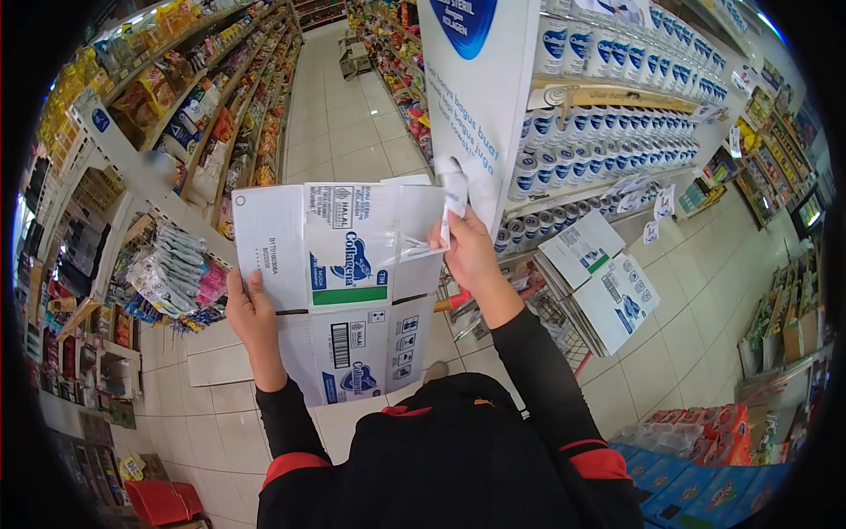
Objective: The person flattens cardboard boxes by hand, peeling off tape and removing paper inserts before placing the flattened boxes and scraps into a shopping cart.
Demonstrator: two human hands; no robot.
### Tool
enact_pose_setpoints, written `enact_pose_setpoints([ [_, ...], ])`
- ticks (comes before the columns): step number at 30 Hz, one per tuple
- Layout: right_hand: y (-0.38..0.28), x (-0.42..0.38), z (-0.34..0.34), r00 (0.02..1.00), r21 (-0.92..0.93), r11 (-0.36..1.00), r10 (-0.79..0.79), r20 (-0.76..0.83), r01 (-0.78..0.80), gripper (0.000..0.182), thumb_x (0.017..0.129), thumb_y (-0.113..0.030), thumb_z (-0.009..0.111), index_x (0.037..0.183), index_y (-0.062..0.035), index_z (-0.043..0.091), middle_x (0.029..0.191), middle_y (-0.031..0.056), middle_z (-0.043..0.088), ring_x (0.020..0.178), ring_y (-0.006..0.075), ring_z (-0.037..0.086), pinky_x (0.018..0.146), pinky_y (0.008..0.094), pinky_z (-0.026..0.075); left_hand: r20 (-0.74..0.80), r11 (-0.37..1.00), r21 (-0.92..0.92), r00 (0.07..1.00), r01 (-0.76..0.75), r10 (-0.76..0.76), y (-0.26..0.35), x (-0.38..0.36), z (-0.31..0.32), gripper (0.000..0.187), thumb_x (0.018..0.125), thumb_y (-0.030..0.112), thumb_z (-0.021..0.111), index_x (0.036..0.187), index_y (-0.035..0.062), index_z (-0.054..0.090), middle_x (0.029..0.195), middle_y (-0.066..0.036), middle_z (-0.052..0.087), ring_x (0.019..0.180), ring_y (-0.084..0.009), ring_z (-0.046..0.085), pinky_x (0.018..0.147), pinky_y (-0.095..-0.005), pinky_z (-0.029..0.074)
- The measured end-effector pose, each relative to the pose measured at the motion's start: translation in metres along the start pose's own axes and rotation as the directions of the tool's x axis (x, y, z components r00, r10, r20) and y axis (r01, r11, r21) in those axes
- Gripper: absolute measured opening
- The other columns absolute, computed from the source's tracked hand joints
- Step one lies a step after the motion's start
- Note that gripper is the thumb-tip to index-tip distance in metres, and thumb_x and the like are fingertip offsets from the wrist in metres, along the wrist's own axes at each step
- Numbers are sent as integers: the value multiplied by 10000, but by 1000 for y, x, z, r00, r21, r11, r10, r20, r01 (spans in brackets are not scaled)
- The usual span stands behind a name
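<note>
A flattened white cardboard carton with blue and green Collagena print hangs in front of me. Its left edge is gripped by my left hand, thumb on the printed face and the other fingers largely hidden. At the carton's right edge, my right hand pinches a crumpled strip of clear and white packing tape. The strip stands up above my fingers, and a taut stretch of tape still runs from them onto the carton's face.
To the right, more flattened cartons rest on a shopping cart. A display rack with rows of white cans stands ahead. Stocked shelves line the left, and a red basket sits at lower left.
</note>
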State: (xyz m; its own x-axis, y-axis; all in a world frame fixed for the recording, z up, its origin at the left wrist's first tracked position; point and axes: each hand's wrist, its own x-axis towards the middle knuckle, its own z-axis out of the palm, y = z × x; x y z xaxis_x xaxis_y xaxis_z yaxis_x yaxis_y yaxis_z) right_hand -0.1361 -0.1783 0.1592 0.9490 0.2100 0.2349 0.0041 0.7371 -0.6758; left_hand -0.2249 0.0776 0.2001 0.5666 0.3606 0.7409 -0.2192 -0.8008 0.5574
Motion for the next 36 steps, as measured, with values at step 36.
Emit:
enact_pose_setpoints([
  [36,-127,-30,-64,692,-868,470,-680,-242,158,180,781,-168,482,861,-10,510,729,45,494,625,124,458,593,243,367,468,857,242,828,-456,308,-10,21,31,173,737,188,525,865,71,516,659,-89,540,508,-247,523,425,-298,395],
])
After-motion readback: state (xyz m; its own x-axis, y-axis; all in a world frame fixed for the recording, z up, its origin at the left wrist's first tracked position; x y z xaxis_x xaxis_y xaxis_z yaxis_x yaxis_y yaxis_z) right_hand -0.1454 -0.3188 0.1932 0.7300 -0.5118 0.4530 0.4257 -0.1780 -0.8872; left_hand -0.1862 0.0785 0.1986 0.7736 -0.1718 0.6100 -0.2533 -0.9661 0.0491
